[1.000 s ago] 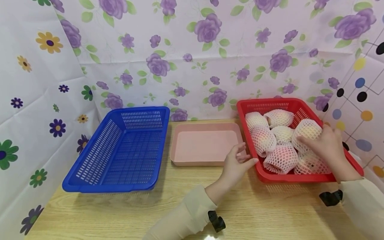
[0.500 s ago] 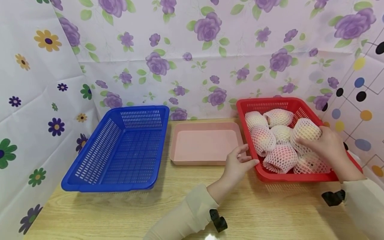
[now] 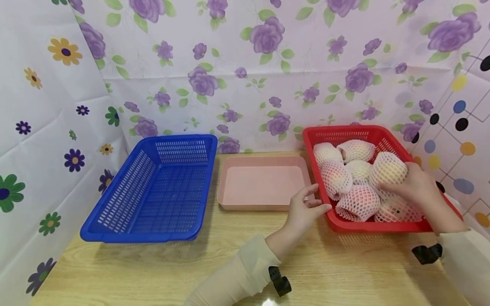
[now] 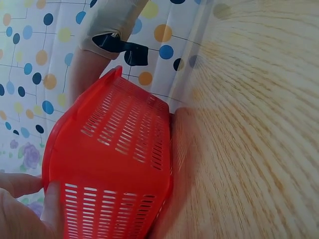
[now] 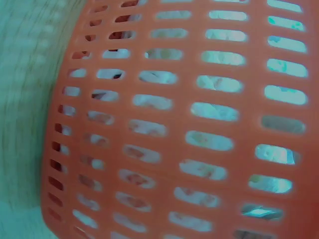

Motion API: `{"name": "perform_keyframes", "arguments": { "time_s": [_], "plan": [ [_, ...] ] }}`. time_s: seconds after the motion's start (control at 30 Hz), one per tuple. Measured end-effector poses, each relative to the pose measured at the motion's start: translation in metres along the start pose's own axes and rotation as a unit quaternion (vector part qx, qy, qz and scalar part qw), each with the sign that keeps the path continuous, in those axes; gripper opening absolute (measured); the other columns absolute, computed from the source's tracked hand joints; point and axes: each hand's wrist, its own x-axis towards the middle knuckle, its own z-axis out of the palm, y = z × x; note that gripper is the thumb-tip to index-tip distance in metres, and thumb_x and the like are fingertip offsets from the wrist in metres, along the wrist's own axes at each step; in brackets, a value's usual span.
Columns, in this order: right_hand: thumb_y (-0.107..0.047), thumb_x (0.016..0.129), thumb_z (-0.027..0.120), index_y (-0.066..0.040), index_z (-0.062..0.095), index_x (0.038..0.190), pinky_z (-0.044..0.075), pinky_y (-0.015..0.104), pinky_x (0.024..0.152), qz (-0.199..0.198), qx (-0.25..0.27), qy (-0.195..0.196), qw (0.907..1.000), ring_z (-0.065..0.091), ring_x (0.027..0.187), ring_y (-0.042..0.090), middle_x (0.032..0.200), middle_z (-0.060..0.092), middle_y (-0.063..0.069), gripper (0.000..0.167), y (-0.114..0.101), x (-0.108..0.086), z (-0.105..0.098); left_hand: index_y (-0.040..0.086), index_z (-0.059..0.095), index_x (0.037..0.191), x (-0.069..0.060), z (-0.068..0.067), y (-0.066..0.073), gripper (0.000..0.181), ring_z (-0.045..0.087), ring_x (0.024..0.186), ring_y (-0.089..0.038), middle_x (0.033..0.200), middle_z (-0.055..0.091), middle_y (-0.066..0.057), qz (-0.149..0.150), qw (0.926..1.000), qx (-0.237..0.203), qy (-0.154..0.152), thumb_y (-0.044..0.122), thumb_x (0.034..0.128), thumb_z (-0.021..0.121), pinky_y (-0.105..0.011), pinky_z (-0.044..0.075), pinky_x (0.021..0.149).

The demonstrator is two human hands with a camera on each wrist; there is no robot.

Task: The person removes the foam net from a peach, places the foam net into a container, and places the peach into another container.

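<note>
Holding netted fruit (image 3: 388, 167) between right fingers (image 3: 395, 189).

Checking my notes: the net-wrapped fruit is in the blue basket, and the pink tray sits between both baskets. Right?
No: the head view shows the net-wrapped fruit in the red basket, not the blue basket. The pink tray does sit between them.

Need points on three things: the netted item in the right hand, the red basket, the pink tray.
Netted item (image 3: 389, 169): head view, on its foam netting.
Red basket (image 3: 379, 227): head view, on its near rim.
Pink tray (image 3: 264, 185): head view, on its bare floor.
</note>
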Motion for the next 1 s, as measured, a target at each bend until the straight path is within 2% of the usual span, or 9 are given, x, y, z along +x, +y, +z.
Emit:
{"name": "perform_keyframes", "arguments": {
  "time_s": [0.17,0.37,0.47,0.7,1.0],
  "plan": [
    [-0.060,0.071,0.073,0.011,0.008,0.145,0.037,0.074,0.082,-0.004,0.033,-0.008,0.9994,0.032,0.115,0.058,0.137,0.027,0.041,0.122,0.004,0.002,0.002,0.008,0.060,0.124,0.001,0.000,-0.002,0.049,0.062,0.084,-0.010,0.109,0.058,-0.002,-0.006,0.9998,-0.015,0.009,-0.004,0.0784,0.073,-0.030,0.058,0.077],
    [-0.059,0.073,0.072,0.014,0.009,0.144,0.037,0.073,0.086,-0.011,0.041,-0.007,0.9991,0.033,0.115,0.058,0.136,0.029,0.043,0.120,0.006,0.004,0.006,0.009,0.060,0.124,0.000,-0.001,-0.003,0.049,0.063,0.084,-0.010,0.105,0.059,-0.004,-0.010,0.9998,-0.016,0.011,-0.003,0.0785,0.073,-0.030,0.058,0.076],
    [-0.058,0.071,0.074,0.012,0.010,0.145,0.037,0.073,0.086,-0.025,0.046,-0.004,0.9987,0.033,0.115,0.057,0.136,0.029,0.042,0.120,0.006,0.005,0.007,0.009,0.060,0.124,0.000,-0.001,-0.003,0.049,0.062,0.083,-0.009,0.108,0.059,-0.003,-0.016,0.9994,-0.027,0.012,-0.004,0.0785,0.073,-0.030,0.058,0.076],
    [-0.055,0.074,0.074,0.003,0.009,0.149,0.034,0.075,0.086,-0.051,0.046,0.001,0.9976,0.032,0.118,0.058,0.140,0.027,0.039,0.116,0.004,0.009,0.006,0.004,0.059,0.124,-0.001,0.000,-0.004,0.049,0.062,0.083,-0.009,0.116,0.058,-0.003,-0.005,0.9980,-0.060,0.018,-0.007,0.0781,0.072,-0.028,0.058,0.075],
    [-0.050,0.075,0.075,-0.001,0.008,0.151,0.033,0.076,0.087,-0.065,0.077,0.000,0.9949,0.030,0.119,0.057,0.142,0.025,0.037,0.112,0.007,0.012,0.008,0.005,0.056,0.127,-0.001,0.002,-0.003,0.053,0.062,0.084,-0.010,0.118,0.059,-0.004,-0.012,0.9981,-0.057,0.020,-0.007,0.0782,0.072,-0.029,0.058,0.075]
  ]
}}
